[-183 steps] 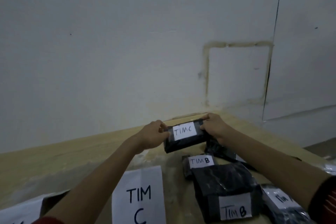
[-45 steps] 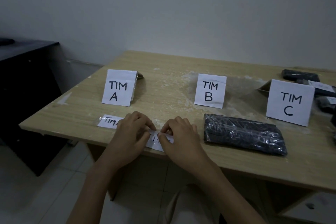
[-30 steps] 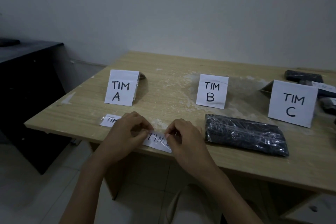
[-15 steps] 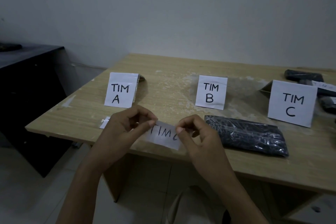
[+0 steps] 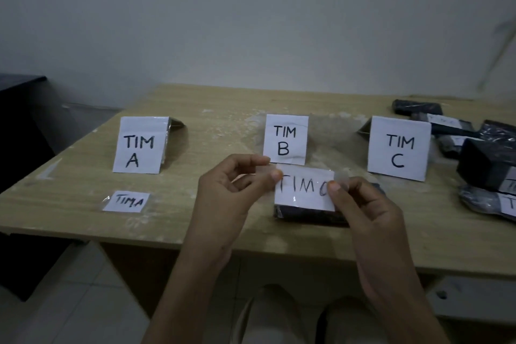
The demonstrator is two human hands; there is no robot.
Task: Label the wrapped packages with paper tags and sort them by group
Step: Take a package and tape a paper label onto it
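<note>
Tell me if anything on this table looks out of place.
The black wrapped packages at the far right lie heaped at mixed angles beside the TIM C sign. The tabletop is scuffed whitish behind the TIM B sign.

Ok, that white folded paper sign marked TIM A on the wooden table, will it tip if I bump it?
Likely yes. The white folded paper sign marked TIM A stands upright, propped by a flap behind, so a bump would probably topple or slide it. It looks like thin paper, so probably light and easily creased.
</note>
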